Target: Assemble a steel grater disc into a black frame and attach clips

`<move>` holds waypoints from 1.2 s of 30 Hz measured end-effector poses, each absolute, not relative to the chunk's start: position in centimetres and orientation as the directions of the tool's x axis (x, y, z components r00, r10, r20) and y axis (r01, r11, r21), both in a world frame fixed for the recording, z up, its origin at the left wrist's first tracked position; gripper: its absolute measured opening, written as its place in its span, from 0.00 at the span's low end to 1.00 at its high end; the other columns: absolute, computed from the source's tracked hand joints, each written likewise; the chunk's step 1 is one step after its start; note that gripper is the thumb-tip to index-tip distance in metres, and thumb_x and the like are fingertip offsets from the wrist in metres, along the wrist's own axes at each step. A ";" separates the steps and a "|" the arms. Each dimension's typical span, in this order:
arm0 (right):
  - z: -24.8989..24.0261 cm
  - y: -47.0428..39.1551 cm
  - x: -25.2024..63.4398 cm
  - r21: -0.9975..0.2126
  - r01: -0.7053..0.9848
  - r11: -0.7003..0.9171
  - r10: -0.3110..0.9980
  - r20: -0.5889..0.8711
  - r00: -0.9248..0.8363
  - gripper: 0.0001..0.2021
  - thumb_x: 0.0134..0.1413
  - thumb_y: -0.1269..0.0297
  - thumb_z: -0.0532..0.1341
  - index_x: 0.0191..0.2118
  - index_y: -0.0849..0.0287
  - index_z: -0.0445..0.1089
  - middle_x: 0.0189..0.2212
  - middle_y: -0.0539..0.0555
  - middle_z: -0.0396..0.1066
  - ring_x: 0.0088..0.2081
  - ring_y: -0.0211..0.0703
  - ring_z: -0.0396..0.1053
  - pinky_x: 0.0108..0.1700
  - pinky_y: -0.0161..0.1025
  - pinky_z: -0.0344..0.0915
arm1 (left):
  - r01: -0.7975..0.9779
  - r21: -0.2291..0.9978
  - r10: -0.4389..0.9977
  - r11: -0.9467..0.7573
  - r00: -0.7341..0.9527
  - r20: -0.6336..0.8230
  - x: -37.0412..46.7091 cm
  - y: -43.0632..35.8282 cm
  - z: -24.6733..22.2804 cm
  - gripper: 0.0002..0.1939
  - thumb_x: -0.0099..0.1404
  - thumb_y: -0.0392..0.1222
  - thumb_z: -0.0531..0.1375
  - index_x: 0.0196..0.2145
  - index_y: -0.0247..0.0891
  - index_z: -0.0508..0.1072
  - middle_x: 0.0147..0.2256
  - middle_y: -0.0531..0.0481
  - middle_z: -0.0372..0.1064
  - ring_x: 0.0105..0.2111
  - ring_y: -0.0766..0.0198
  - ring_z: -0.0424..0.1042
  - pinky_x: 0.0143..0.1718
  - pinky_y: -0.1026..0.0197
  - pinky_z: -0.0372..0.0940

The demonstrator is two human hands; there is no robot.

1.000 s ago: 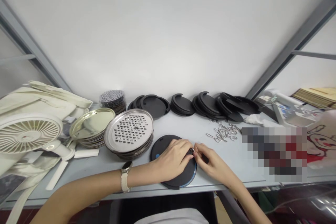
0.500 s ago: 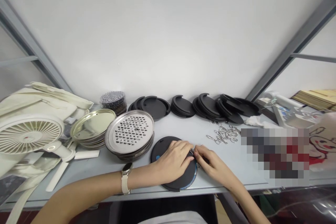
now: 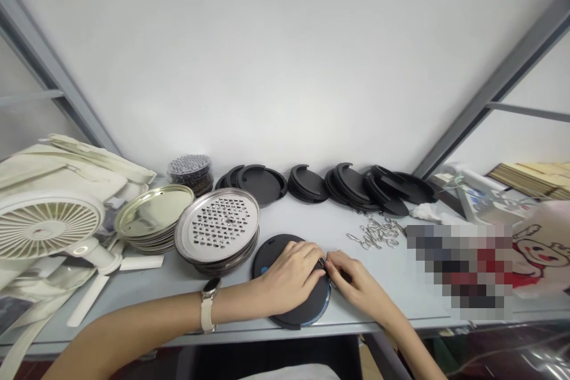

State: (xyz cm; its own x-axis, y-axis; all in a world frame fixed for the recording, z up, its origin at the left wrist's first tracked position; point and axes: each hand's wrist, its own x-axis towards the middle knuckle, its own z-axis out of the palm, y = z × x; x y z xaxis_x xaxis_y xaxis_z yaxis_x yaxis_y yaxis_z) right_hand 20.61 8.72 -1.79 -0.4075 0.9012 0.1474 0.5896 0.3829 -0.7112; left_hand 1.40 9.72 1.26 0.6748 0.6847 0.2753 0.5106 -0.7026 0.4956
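Note:
A black round disc with a blue edge and a blue spot lies flat near the front of the table. My left hand rests across it, fingers bent, with thumb and forefinger closed at its right rim. Between both hands' fingertips shows a small metal clip, mostly covered. My right hand pinches at this clip from the right, just off the disc's edge. How the clip joins the disc is hidden. Several loose metal clips lie in a heap behind my right hand.
To the left stand a stack of perforated metal discs, a stack of gold-coloured lids and a white fan. Black round holders line the wall. A clear tub of small parts sits behind; a printed bag lies right.
The view has shifted slightly, so the scene sits a little further left. Both hands stay at the disc's right rim, with the fingertips still around the clip.

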 end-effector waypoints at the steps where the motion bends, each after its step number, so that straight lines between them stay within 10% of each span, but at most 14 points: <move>1: -1.8 8.8 20.6 -0.710 0.588 0.386 0.899 0.149 -0.411 0.15 0.66 0.63 0.47 0.25 0.56 0.52 0.24 0.47 0.58 0.30 0.41 0.59 0.34 0.37 0.56 | 0.510 0.495 0.684 -0.703 0.675 0.276 1.4 9.7 1.3 0.09 0.68 0.35 0.53 0.46 0.37 0.64 0.46 0.46 0.67 0.48 0.58 0.65 0.51 0.54 0.58; 36: -2.6 9.0 20.8 -0.695 0.605 0.388 0.902 0.152 -0.404 0.16 0.64 0.64 0.47 0.23 0.56 0.49 0.20 0.45 0.53 0.27 0.39 0.55 0.31 0.35 0.53 | 0.515 0.459 0.667 -0.724 0.692 0.276 1.7 9.8 1.2 0.09 0.68 0.33 0.53 0.46 0.38 0.66 0.45 0.48 0.68 0.47 0.60 0.65 0.49 0.55 0.58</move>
